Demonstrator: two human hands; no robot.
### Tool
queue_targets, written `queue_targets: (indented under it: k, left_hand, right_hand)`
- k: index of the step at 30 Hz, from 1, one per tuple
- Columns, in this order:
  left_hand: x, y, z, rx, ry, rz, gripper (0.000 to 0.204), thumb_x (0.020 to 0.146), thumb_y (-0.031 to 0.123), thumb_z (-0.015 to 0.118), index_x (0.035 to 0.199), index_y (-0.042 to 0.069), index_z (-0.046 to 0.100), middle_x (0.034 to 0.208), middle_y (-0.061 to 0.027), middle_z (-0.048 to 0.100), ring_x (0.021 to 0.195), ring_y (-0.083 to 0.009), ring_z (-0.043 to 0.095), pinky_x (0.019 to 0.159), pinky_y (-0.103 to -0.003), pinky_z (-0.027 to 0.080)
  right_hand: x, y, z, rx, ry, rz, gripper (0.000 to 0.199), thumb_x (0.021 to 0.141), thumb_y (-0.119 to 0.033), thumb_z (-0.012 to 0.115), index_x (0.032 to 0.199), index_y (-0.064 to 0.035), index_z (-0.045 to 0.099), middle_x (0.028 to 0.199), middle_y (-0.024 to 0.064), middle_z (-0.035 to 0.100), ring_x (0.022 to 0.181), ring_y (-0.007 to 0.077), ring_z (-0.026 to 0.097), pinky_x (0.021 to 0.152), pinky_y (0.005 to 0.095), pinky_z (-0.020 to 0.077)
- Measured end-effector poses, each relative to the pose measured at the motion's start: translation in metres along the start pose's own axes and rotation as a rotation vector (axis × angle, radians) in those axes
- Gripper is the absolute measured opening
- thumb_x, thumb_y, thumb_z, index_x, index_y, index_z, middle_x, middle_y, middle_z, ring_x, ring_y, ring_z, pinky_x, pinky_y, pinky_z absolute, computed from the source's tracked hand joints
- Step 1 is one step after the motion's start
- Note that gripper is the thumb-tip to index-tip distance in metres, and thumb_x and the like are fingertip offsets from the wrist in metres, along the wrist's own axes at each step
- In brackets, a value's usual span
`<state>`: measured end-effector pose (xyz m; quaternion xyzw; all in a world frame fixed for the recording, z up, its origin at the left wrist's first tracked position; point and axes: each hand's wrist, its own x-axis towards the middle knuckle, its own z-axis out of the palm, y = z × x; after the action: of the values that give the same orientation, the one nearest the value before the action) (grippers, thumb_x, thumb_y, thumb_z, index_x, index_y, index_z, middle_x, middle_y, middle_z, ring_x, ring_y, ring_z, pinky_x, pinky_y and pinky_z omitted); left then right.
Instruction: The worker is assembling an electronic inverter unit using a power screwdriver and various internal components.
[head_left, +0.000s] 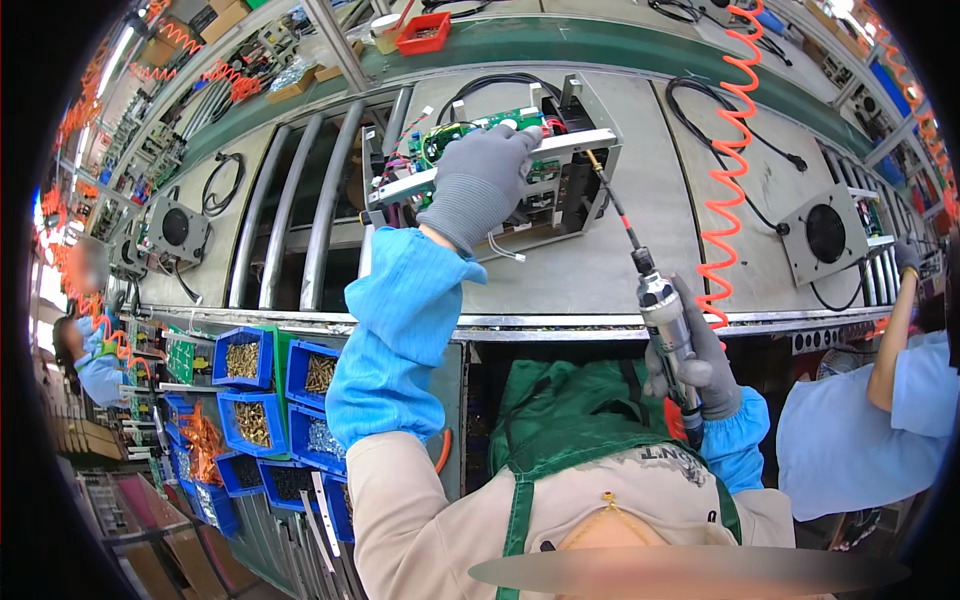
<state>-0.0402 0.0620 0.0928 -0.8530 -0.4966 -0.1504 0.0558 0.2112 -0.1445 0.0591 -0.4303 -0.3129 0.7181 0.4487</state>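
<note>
My left hand [480, 180], in a grey glove, lies over the metal bar [572, 143] across the near top of an open metal chassis [600, 185], fingers bent over it. Inside the chassis are a green circuit board [512, 118] and wires; my hand hides part of them. At the right, my gloved right hand [708, 365] is closed round a silver and black power screwdriver [662, 308]. Its long bit slants up and left, the tip at the bar's right end. Whether a screw sits on the tip is too small to tell.
A coiled red air hose [728, 180] hangs right of the chassis. Metal rollers [325, 200] lie left of it. Blue bins [250, 420] of screws stand lower left. Another fan unit [825, 232] and a co-worker's arm [895, 325] are at the right.
</note>
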Motion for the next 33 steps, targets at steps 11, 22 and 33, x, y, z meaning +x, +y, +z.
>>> queue_targets:
  k: [11, 22, 33]
  left_hand:
    - [-0.007, -0.004, -0.001, -0.03, 0.019, -0.025, 0.028, 0.089, 0.017, 0.057, 0.117, 0.014, 0.063, 0.099, -0.0118, 0.064, 0.089, -0.0324, 0.063, 0.077, -0.042, 0.052]
    - [-0.007, -0.004, 0.007, -0.046, 0.118, 0.02, 0.025, 0.09, 0.019, 0.057, 0.113, 0.016, 0.066, 0.096, -0.011, 0.065, 0.084, -0.032, 0.064, 0.072, -0.041, 0.053]
    - [-0.009, -0.007, 0.013, -0.022, 0.15, 0.043, 0.025, 0.091, 0.021, 0.056, 0.113, 0.017, 0.065, 0.094, -0.0103, 0.064, 0.082, -0.0317, 0.064, 0.069, -0.042, 0.053]
  right_hand:
    - [0.012, 0.004, 0.003, -0.1, 0.009, 0.015, 0.108, 0.059, -0.026, 0.066, 0.152, -0.0188, 0.014, 0.083, 0.0123, 0.056, 0.056, 0.0193, 0.061, 0.055, 0.0306, 0.0537]
    - [0.02, 0.006, 0.013, -0.2, 0.067, -0.016, 0.109, 0.062, -0.026, 0.071, 0.152, -0.0153, 0.011, 0.083, 0.0121, 0.056, 0.06, 0.0166, 0.059, 0.055, 0.0304, 0.0541]
    - [0.012, 0.0, 0.018, -0.157, 0.056, -0.008, 0.097, 0.068, -0.006, 0.063, 0.152, -0.0154, 0.016, 0.115, 0.0141, 0.052, 0.065, 0.0146, 0.057, 0.058, 0.029, 0.0514]
